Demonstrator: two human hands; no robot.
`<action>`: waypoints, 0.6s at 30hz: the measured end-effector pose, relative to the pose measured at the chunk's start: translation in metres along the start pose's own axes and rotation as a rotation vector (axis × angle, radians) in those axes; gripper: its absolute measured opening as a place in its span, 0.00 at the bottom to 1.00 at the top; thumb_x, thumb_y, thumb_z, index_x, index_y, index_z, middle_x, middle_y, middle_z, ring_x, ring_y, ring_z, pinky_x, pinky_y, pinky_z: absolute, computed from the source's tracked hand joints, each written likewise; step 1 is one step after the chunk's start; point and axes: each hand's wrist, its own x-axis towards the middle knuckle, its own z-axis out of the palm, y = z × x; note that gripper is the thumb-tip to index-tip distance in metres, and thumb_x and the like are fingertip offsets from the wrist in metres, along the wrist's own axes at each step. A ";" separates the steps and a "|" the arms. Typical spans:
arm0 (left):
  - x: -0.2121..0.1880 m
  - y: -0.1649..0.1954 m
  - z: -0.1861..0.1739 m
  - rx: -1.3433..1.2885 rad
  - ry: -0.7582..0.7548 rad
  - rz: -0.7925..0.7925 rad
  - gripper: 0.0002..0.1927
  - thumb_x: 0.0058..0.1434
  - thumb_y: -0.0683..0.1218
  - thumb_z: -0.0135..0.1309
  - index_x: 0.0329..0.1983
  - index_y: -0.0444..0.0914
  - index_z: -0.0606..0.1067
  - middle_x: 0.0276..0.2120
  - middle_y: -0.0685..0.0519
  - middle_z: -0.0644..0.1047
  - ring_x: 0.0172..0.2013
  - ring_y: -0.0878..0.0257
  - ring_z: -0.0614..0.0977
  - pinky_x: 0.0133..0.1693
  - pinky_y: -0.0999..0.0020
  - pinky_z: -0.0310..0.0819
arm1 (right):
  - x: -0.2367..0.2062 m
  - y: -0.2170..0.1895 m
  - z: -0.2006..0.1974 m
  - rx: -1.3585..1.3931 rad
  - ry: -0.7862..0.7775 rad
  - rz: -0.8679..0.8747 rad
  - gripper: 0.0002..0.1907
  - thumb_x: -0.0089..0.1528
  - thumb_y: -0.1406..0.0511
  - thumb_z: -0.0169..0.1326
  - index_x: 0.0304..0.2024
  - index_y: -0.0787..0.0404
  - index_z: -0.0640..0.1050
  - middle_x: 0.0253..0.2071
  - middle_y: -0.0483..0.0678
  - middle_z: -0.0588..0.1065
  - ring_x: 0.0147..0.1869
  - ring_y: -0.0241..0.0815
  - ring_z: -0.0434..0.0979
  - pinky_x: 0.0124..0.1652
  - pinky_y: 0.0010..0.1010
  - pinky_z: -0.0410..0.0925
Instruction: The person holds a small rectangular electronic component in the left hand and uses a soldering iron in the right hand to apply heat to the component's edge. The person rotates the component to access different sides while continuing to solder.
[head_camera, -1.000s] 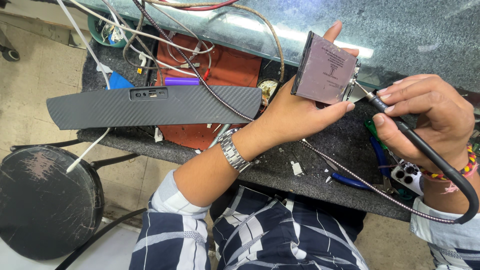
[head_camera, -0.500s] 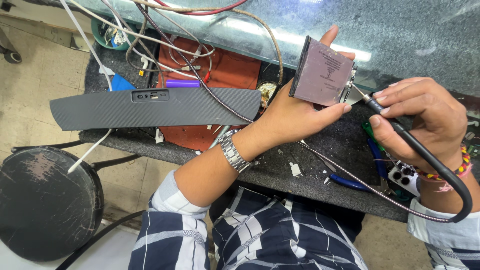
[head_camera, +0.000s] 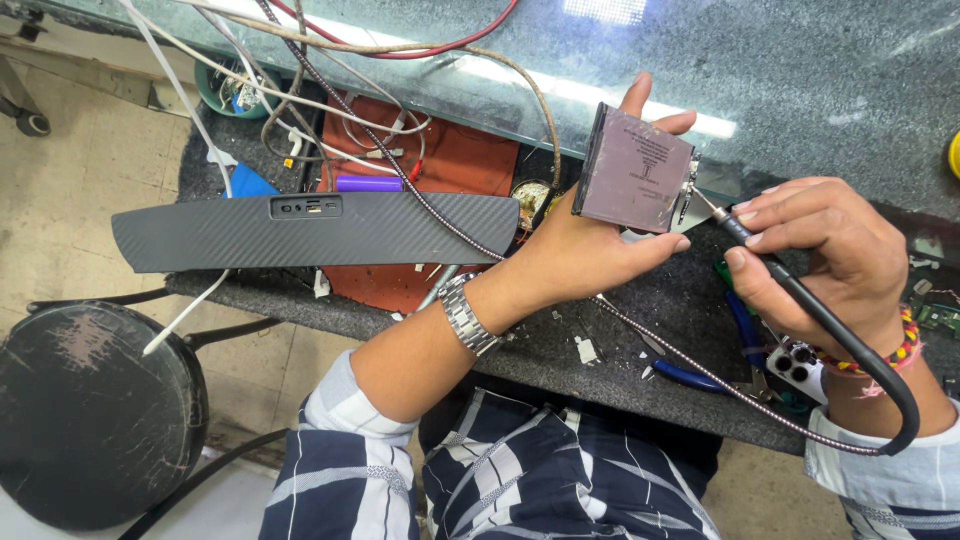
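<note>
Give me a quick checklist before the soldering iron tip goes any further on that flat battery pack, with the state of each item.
1. Left hand grips the flat battery pack firmly, thumb below and fingers behind: ok.
2. Right hand holds the soldering iron like a pen near its tip: ok.
3. Tip meets the tab at the pack's right edge: cannot tell, too small to see.
4. Iron's black cord loops free past the right wrist: ok.
5. Braided cable runs under the left hand across the mat: not ok, may snag.
6. Bench below is crowded with pliers and scraps: not ok.
</note>
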 end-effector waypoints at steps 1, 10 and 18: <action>0.000 0.000 0.000 0.015 -0.004 -0.001 0.63 0.61 0.41 0.65 0.82 0.42 0.28 0.72 0.51 0.62 0.72 0.56 0.68 0.75 0.60 0.63 | 0.000 0.001 0.000 0.000 -0.001 -0.006 0.11 0.58 0.72 0.66 0.38 0.64 0.75 0.44 0.54 0.77 0.49 0.47 0.81 0.54 0.35 0.75; 0.000 -0.004 0.000 0.033 -0.007 -0.019 0.63 0.62 0.42 0.65 0.82 0.40 0.28 0.70 0.49 0.67 0.70 0.55 0.71 0.73 0.59 0.66 | -0.005 0.007 0.001 0.008 0.001 -0.008 0.11 0.59 0.71 0.66 0.38 0.63 0.75 0.44 0.54 0.78 0.49 0.46 0.81 0.55 0.36 0.75; 0.001 -0.004 0.002 0.039 0.015 -0.006 0.62 0.61 0.42 0.65 0.81 0.39 0.29 0.67 0.50 0.69 0.67 0.57 0.73 0.72 0.60 0.67 | -0.004 0.008 0.000 0.019 0.008 -0.015 0.11 0.58 0.71 0.66 0.37 0.63 0.75 0.44 0.54 0.77 0.49 0.46 0.81 0.55 0.37 0.75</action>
